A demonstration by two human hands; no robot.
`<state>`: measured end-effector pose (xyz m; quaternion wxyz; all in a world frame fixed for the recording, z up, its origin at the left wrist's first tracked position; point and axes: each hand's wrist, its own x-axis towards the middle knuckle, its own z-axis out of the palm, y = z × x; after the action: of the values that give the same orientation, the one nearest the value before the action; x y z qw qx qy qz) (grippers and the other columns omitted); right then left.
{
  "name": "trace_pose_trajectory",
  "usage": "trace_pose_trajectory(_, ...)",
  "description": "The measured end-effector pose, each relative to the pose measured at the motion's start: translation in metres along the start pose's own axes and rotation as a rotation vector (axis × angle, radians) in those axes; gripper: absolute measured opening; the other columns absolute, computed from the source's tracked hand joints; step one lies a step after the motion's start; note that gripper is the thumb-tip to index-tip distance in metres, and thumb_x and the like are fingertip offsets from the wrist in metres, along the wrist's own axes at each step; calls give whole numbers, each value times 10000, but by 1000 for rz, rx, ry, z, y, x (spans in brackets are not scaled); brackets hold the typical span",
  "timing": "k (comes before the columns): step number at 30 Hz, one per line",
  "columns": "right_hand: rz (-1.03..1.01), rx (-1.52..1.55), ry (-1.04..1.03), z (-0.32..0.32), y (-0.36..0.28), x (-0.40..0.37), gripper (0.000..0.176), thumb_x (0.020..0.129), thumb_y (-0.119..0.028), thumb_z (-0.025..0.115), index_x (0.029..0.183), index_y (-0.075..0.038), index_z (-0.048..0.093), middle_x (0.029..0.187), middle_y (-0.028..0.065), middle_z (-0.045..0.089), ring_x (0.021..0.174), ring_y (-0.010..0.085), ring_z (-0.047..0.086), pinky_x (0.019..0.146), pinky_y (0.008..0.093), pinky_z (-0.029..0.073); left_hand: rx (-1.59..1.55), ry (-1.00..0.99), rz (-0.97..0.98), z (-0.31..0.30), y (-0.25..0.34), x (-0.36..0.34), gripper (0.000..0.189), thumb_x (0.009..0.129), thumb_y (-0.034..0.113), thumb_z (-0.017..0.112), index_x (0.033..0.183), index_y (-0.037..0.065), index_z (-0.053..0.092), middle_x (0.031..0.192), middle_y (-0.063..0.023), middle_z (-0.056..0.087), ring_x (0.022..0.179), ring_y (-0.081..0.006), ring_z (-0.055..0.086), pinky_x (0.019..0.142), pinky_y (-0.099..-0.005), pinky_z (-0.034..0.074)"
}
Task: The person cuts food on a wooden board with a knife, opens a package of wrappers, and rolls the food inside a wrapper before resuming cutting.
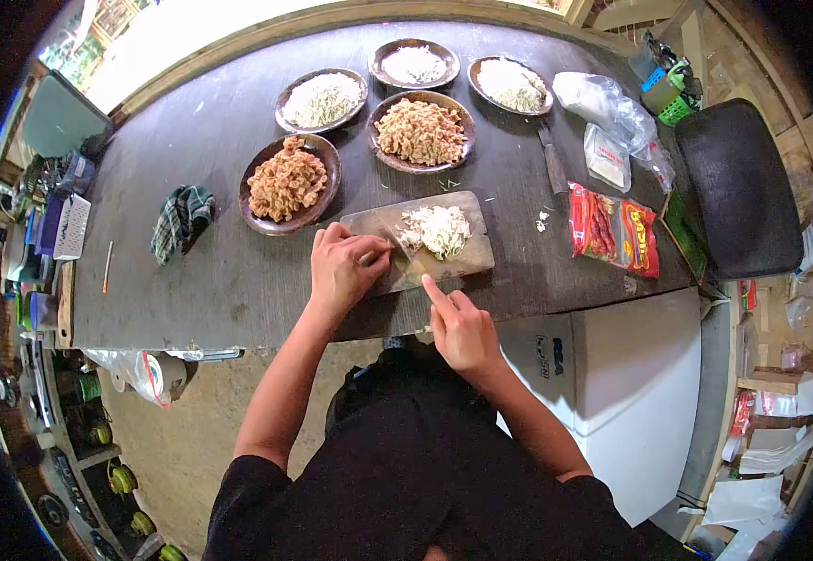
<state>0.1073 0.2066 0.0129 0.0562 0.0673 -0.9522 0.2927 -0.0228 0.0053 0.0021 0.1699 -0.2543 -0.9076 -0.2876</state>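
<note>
A wooden cutting board [472,257] lies near the table's front edge, with a heap of pale shredded food [436,231] on its right half. On the board's left side rests my left hand [349,266], fingers bent and pressed together; whatever they hold is too small to make out. My right hand [460,323] is closed at the front edge of the board, its index finger stretched along the back of a knife [413,267]. The handle is hidden in the palm. The blade lies over the board, between the left fingertips and the right index finger.
Brown bowls of fried food [287,183] [420,133] and bowls of white shreds [322,100] [413,65] [511,85] stand behind the board. To the right are a second knife [551,159], red packets [612,229] and plastic bags [603,107]. A checked cloth [182,222] lies left.
</note>
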Motion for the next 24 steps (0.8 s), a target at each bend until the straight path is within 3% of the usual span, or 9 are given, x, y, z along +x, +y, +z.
trace_pose_trajectory(9, -61, 80, 17, 4, 0, -8, 588, 943, -85, 642, 1515, -132, 513, 838, 154, 578, 647, 381, 658, 596, 481, 563, 4, -46, -21, 0, -2, 1, 112, 720, 225, 837, 806, 172, 788, 832, 42, 769, 806, -196, 574, 804, -346, 443)
trace_pose_trajectory(11, -13, 53, 23, 7, -2, 0, 526, 945, -74, 653, 1462, -142, 584, 828, 153, 599, 676, 381, 655, 605, 481, 539, -22, -23, -10, 0, 0, 2, 108, 721, 220, 835, 808, 174, 789, 823, 35, 767, 801, -194, 576, 797, -346, 441)
trace_pose_trajectory(24, -71, 105, 12, -2, 2, -8, 553, 952, -94, 642, 1495, -121, 541, 824, 146, 576, 650, 366, 661, 576, 476, 551, 7, -41, -13, 1, -3, 1, 130, 708, 218, 845, 821, 179, 792, 806, 36, 759, 800, -197, 583, 796, -344, 438)
